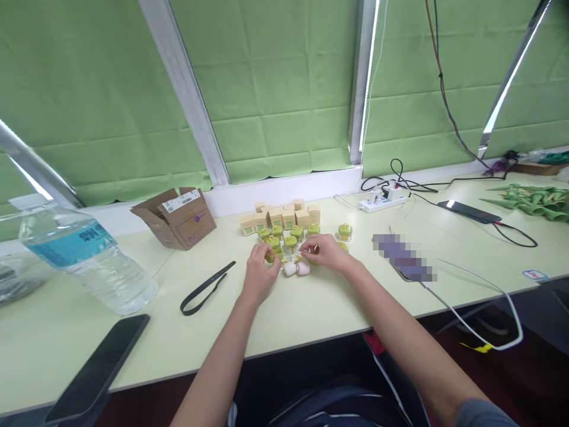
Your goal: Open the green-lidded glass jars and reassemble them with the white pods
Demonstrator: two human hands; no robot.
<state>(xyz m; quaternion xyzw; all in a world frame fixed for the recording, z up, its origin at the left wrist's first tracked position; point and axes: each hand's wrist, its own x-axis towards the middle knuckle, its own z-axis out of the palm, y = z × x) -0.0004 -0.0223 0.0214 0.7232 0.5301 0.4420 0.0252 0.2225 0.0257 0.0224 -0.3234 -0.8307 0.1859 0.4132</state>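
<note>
Nearest the camera, two bare forearms ran up from the bottom edge to the middle of the frame, where both hands met over a cluster of small jars (288, 240) with yellow-green lids on the pale bench (311, 308). The left hand (258, 274) lay curled with its fingertips closed on one green-lidded jar (272, 255) at the near left of the cluster. The right hand (326, 251) lay with its fingers bent and pinched at the cluster's near edge; what they held was too small to tell. Two small white caps (296, 268) lay on the bench just between the hands, touching each other. One more jar (345, 231) stood a little apart to the right. Behind the jars, toward the centre top of the bench, stood a row of small tan boxes (284, 217). An open cardboard carton (178, 218) sat to the upper left of them, and a black strap (205, 288) lay left of the left hand. A water bottle (84, 255) lay on its side at far left, with a dark phone (100, 367) at lower left. A white power strip (383, 201) and another phone (469, 210) lay at upper right.
</note>
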